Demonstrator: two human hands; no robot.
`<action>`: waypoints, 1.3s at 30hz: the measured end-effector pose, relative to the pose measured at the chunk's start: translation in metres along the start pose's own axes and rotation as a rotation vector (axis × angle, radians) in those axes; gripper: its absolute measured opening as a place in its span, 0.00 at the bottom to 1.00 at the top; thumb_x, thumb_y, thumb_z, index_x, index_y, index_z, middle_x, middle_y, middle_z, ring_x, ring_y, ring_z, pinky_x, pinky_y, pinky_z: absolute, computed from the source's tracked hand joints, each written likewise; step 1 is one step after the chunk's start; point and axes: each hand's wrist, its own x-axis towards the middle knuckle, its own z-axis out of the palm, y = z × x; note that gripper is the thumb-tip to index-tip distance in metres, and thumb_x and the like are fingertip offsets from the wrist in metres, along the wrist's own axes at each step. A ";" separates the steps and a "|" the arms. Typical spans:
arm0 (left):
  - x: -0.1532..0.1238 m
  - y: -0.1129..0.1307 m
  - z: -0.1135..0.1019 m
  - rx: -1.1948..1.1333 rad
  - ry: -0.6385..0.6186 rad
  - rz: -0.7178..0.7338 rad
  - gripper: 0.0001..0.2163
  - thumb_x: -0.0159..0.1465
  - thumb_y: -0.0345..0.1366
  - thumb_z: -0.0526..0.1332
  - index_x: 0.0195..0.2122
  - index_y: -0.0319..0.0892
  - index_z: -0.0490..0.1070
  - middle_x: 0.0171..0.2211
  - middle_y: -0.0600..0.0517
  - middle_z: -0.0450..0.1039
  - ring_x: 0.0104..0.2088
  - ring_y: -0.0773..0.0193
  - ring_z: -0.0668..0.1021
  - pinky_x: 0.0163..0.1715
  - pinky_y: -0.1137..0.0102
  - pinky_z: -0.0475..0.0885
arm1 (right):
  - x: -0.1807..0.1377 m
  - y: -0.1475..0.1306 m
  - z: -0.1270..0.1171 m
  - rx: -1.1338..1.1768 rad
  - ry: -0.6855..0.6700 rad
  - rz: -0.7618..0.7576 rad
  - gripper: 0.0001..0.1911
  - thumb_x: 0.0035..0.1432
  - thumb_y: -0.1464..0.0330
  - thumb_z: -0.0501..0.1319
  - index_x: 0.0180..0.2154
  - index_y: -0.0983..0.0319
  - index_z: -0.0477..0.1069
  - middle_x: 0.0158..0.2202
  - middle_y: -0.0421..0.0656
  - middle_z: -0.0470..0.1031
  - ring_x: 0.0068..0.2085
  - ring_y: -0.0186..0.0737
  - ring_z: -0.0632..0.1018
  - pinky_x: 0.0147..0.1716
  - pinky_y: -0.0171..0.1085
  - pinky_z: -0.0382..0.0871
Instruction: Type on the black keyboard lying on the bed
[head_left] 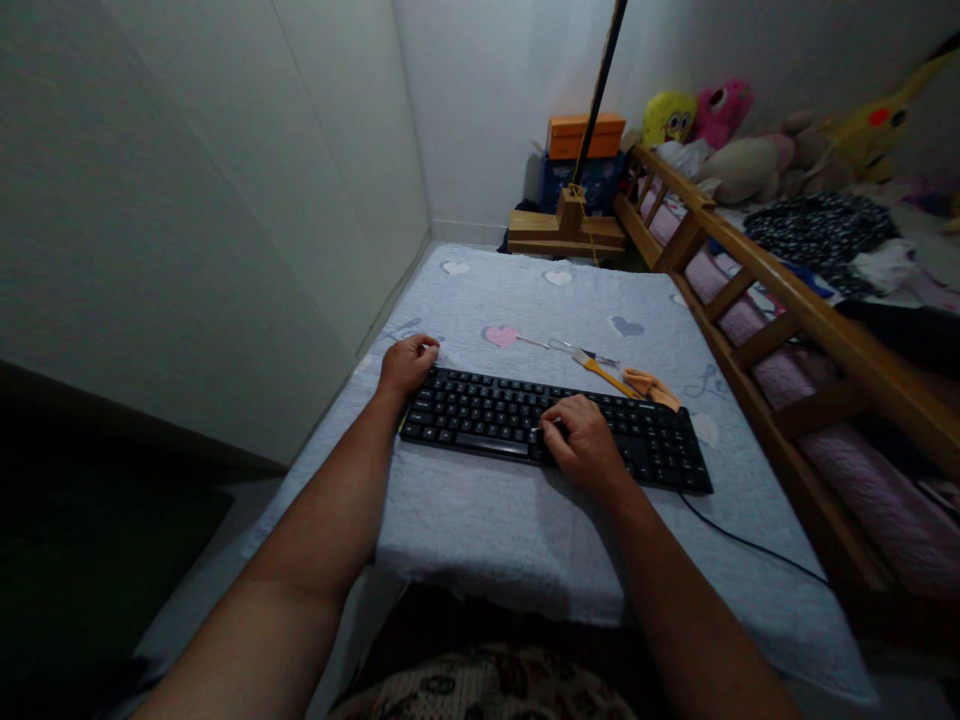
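A black keyboard lies across a table covered with a pale blue cloth printed with hearts. My left hand grips the keyboard's far left corner with curled fingers. My right hand rests on the keys right of the middle, fingers bent and pinched together at the keys; whether anything is between them is hidden. A black cable runs from the keyboard's right end toward the table's near right edge.
Behind the keyboard lie a yellow-handled tool, a thin metal tool and a small orange cloth. A wooden bed rail runs along the right, with plush toys beyond. White wall on the left; boxes at the back.
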 end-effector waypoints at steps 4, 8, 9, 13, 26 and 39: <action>-0.001 0.002 0.000 -0.007 0.002 0.001 0.17 0.58 0.43 0.54 0.38 0.39 0.77 0.24 0.52 0.71 0.26 0.64 0.70 0.29 0.70 0.61 | 0.000 0.001 -0.001 0.002 0.013 0.007 0.07 0.57 0.74 0.56 0.28 0.60 0.69 0.30 0.43 0.73 0.37 0.42 0.70 0.41 0.42 0.61; -0.001 0.002 0.000 -0.013 0.009 0.006 0.16 0.58 0.42 0.54 0.37 0.39 0.78 0.24 0.52 0.71 0.26 0.65 0.70 0.28 0.71 0.61 | 0.000 0.003 -0.001 -0.002 0.019 0.013 0.07 0.56 0.74 0.56 0.27 0.60 0.68 0.29 0.43 0.72 0.36 0.42 0.70 0.40 0.42 0.60; -0.001 0.002 0.000 -0.014 0.008 0.005 0.16 0.58 0.42 0.54 0.37 0.39 0.78 0.24 0.52 0.71 0.26 0.65 0.70 0.28 0.71 0.61 | -0.001 0.003 -0.001 -0.001 0.020 0.012 0.07 0.56 0.74 0.56 0.27 0.60 0.68 0.29 0.43 0.72 0.36 0.42 0.70 0.40 0.42 0.60; 0.000 0.001 0.000 -0.014 0.003 0.002 0.16 0.58 0.42 0.54 0.38 0.39 0.77 0.24 0.52 0.71 0.26 0.64 0.70 0.29 0.71 0.61 | -0.001 0.004 -0.001 -0.003 0.024 0.009 0.07 0.57 0.74 0.56 0.27 0.60 0.68 0.29 0.43 0.72 0.36 0.42 0.70 0.40 0.42 0.60; 0.000 0.001 0.000 -0.005 0.003 0.004 0.16 0.58 0.43 0.54 0.37 0.40 0.77 0.23 0.52 0.71 0.26 0.64 0.70 0.29 0.71 0.61 | -0.001 0.002 -0.002 -0.010 0.026 0.001 0.07 0.56 0.73 0.56 0.27 0.60 0.67 0.28 0.42 0.72 0.35 0.42 0.70 0.39 0.42 0.60; 0.000 0.001 0.000 -0.007 0.003 0.004 0.17 0.58 0.43 0.54 0.38 0.40 0.78 0.24 0.52 0.71 0.27 0.64 0.70 0.28 0.71 0.61 | -0.002 0.001 -0.002 0.013 -0.023 -0.012 0.07 0.54 0.74 0.56 0.25 0.60 0.66 0.27 0.42 0.71 0.34 0.41 0.70 0.41 0.42 0.60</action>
